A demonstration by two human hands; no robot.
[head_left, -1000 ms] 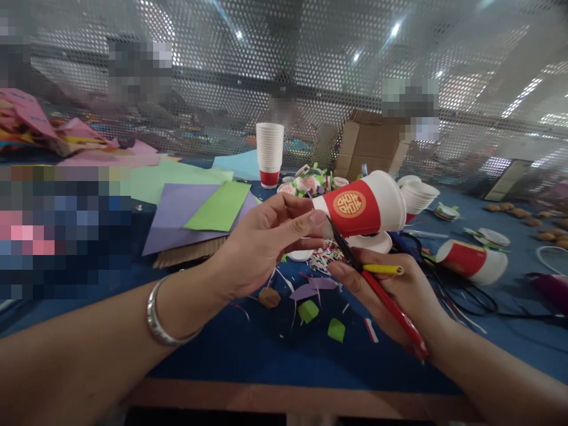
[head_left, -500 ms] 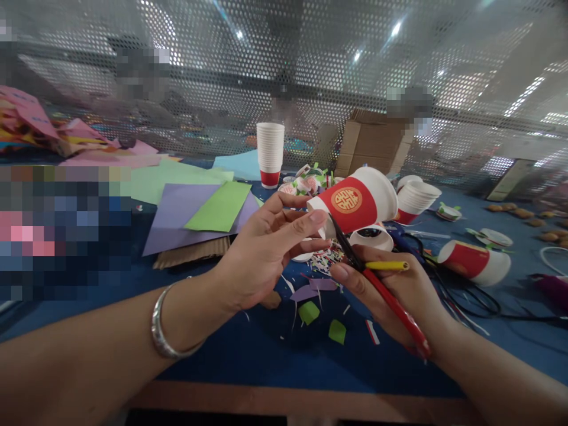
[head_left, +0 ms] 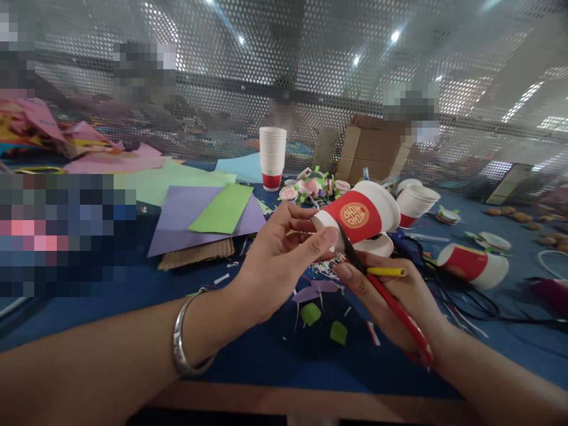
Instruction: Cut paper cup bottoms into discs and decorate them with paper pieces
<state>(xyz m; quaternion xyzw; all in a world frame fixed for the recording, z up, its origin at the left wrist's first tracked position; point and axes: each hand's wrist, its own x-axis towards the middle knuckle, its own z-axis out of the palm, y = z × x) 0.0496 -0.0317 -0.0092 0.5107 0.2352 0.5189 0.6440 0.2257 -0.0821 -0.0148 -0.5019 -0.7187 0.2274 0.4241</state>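
My left hand [head_left: 279, 260] pinches the base of a red and white paper cup [head_left: 361, 214] that lies on its side in the air, mouth pointing right. A gold emblem shows on its red band. My right hand [head_left: 394, 296] grips red-handled scissors [head_left: 390, 302], whose dark blades touch the cup's base near my left thumb. A yellow part of the scissors sticks out to the right above my fingers. A silver bangle sits on my left wrist.
Blue table [head_left: 266, 349] strewn with paper scraps. Purple and green sheets [head_left: 213, 216] lie at the left, a stack of cups [head_left: 272, 157] at the back, a cardboard box [head_left: 373, 148] behind. More cups [head_left: 473, 264] and black cables [head_left: 465, 296] lie at the right. A perforated screen stands beyond.
The cup has tilted a little and come lower, closer to the scissors. Both hands shifted slightly right and the view dropped a bit.
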